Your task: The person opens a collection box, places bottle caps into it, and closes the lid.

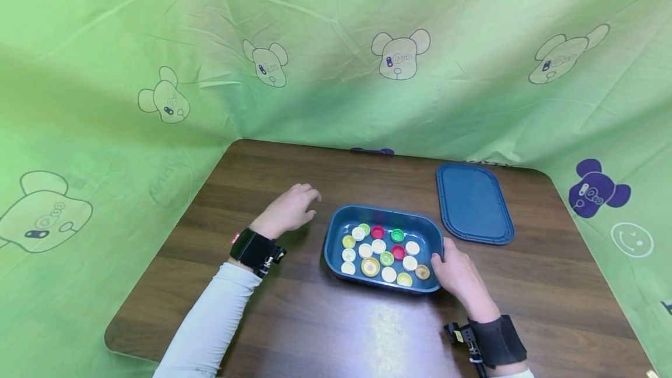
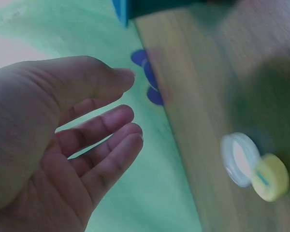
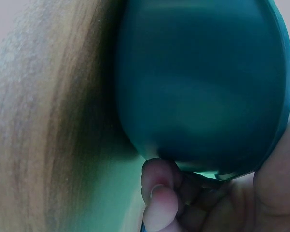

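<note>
A blue rectangular box (image 1: pixel 383 212) holds several bottle caps in white, yellow, green and red, such as a red cap (image 1: pixel 377 232). At its right end my right hand (image 1: pixel 462 270) grips the wall, thumb by the rim. The right wrist view shows the box's outer side (image 3: pixel 203 87) with fingers (image 3: pixel 162 183) curled beneath. Left of the box, apart from it, my left hand (image 1: pixel 290 210) hovers holding nothing, its fingers loosely bent. On the wood in the left wrist view are a clear-white cap (image 2: pixel 239 159) and a yellow cap (image 2: pixel 270 178), touching each other.
A blue lid (image 1: pixel 475 203) lies flat on the brown wooden table (image 1: pixel 294 325), right of the box towards the back edge. Green cloth (image 1: pixel 325 109) printed with bear heads hangs behind the table and along both its sides.
</note>
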Tool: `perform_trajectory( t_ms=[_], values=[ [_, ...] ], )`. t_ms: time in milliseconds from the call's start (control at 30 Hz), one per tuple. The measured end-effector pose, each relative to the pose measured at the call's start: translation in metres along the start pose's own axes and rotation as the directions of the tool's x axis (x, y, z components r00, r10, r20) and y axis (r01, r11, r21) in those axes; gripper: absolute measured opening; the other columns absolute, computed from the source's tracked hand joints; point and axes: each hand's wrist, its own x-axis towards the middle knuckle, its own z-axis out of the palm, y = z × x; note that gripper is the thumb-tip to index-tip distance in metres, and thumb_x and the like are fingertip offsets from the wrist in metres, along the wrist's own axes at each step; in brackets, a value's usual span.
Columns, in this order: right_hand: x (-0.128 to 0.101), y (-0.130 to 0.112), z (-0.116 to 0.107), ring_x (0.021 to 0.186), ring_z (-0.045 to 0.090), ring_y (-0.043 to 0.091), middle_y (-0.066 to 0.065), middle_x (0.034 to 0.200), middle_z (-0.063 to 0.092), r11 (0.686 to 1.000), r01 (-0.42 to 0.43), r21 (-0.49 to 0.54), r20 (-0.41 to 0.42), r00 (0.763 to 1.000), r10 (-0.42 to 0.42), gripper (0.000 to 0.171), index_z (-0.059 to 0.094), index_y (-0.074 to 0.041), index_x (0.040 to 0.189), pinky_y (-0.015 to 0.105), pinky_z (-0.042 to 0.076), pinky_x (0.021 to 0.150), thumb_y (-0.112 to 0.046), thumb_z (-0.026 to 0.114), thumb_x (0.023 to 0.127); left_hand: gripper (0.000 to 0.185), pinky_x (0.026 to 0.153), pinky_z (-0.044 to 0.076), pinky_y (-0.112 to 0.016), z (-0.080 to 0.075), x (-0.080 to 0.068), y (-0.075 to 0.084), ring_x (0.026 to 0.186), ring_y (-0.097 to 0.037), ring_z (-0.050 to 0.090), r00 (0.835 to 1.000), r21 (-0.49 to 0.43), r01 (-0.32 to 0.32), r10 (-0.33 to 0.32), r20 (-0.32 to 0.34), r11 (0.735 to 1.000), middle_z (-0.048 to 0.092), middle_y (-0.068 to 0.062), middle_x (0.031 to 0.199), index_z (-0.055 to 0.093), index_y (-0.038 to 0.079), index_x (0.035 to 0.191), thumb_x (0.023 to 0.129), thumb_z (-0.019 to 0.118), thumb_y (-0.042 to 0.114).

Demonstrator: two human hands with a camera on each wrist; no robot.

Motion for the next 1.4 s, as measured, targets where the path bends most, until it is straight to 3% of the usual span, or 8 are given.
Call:
perform_trajectory(
  t_ms=[233,467,700,1400],
  values=[
    [0.000,-0.001,-0.001,0.119,0.056,0.046,0.040,0.143,0.042,1.000,-0.005,-0.001,0.004,1.000,0.005,0.056,0.024,0.009,0.151,0.064,0.045,0.098,-0.021,0.041,0.106,0.032,0.099,0.047,-0.044,0.006,-0.013,-0.028,0.115,-0.030,0.055,0.999,-0.021,0.046,-0.047,-0.016,0.999,0.063,-0.014,0.121,0.066,0.002,0.121,0.090,0.070,0.009],
    [-0.001,-0.001,-0.001,0.118,0.056,0.046,0.040,0.143,0.042,1.000,0.002,-0.006,0.000,1.000,-0.002,0.057,0.024,0.009,0.151,0.064,0.045,0.098,-0.021,0.042,0.106,0.035,0.096,0.048,-0.045,0.012,-0.025,-0.046,0.107,-0.032,0.055,0.996,-0.005,0.085,-0.085,-0.019,0.996,0.063,-0.015,0.114,0.065,-0.001,0.119,0.086,0.072,0.010],
    [-0.001,-0.001,-0.001,0.116,0.057,0.044,0.040,0.142,0.043,1.000,-0.005,-0.005,0.003,1.000,0.005,0.057,0.024,0.009,0.151,0.065,0.045,0.098,-0.021,0.042,0.106,0.035,0.100,0.045,-0.047,0.016,-0.033,-0.055,0.113,-0.033,0.055,0.991,-0.009,0.132,-0.132,0.007,0.991,0.062,-0.015,0.116,0.064,-0.001,0.119,0.087,0.070,0.013],
    [-0.001,-0.002,0.001,0.116,0.057,0.045,0.040,0.142,0.044,1.000,0.008,-0.018,-0.011,1.000,-0.008,0.056,0.025,0.010,0.150,0.064,0.046,0.098,-0.020,0.043,0.105,0.024,0.090,0.049,-0.047,0.034,-0.033,-0.067,0.095,-0.029,0.057,0.994,-0.013,0.111,-0.111,-0.012,0.994,0.061,-0.011,0.098,0.063,0.001,0.103,0.084,0.074,0.011]
  ],
)
